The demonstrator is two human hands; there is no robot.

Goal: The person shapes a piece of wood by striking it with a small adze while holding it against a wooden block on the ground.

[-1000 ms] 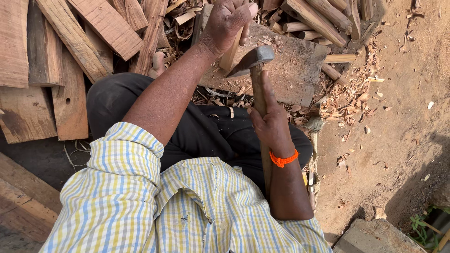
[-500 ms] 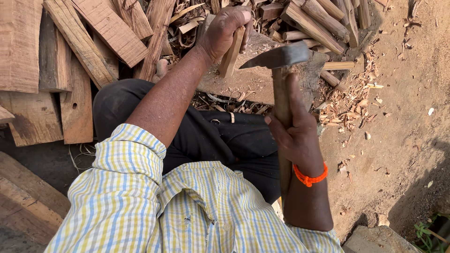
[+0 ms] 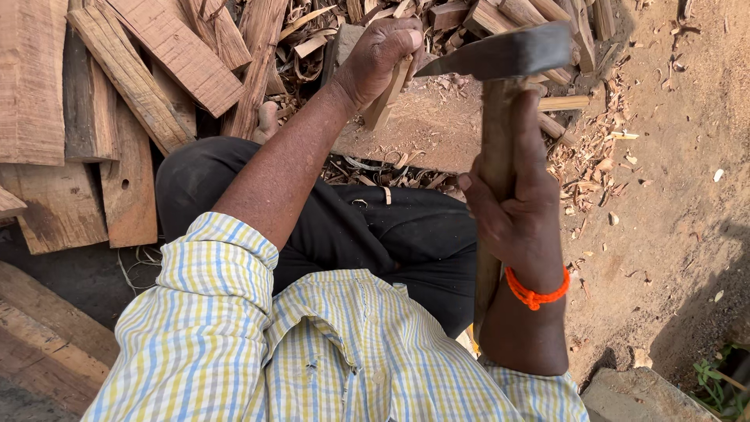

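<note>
My left hand (image 3: 381, 56) grips a short wooden stick (image 3: 388, 98) and holds it upright on a flat wooden chopping block (image 3: 422, 133). My right hand (image 3: 516, 207) is closed around the wooden handle of a hatchet (image 3: 500, 55). The hatchet is raised, with its dark metal head above the block and to the right of the stick. An orange thread band (image 3: 537, 291) circles my right wrist. I am seated, with dark trousers (image 3: 367, 227) and a checked shirt.
Planks and split boards (image 3: 117, 117) lie piled to the left. Cut sticks and wood shavings (image 3: 578, 156) lie around the block. Bare earth (image 3: 680, 195) stretches to the right, with a stone (image 3: 641, 395) at the bottom right.
My right hand has lifted the hatchet up and to the right, away from the stick. My left hand keeps the stick on the block.
</note>
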